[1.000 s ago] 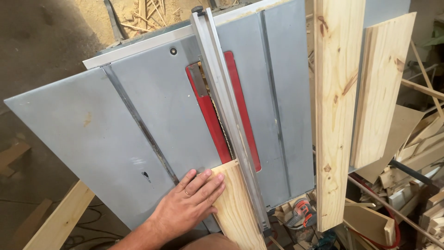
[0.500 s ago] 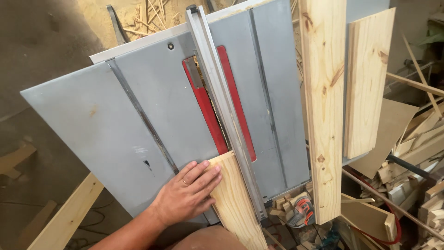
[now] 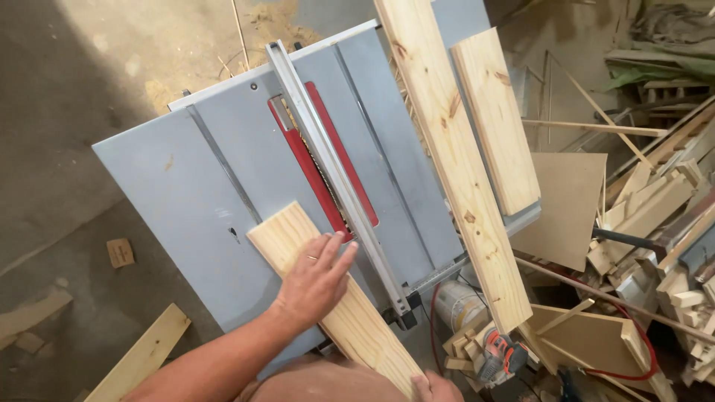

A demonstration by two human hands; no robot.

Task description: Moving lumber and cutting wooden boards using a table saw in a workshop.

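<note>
On the saw table (image 3: 186, 186), the board (image 3: 335, 305) lies under left-hand fingers (image 3: 328, 249)

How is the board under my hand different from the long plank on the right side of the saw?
The board under the left hand lies on the grey saw table, pressed flat; the long plank lies untouched, overhanging the table's right edge. The board looks shorter, the plank longer and knottier. Both are pale pine.
</note>
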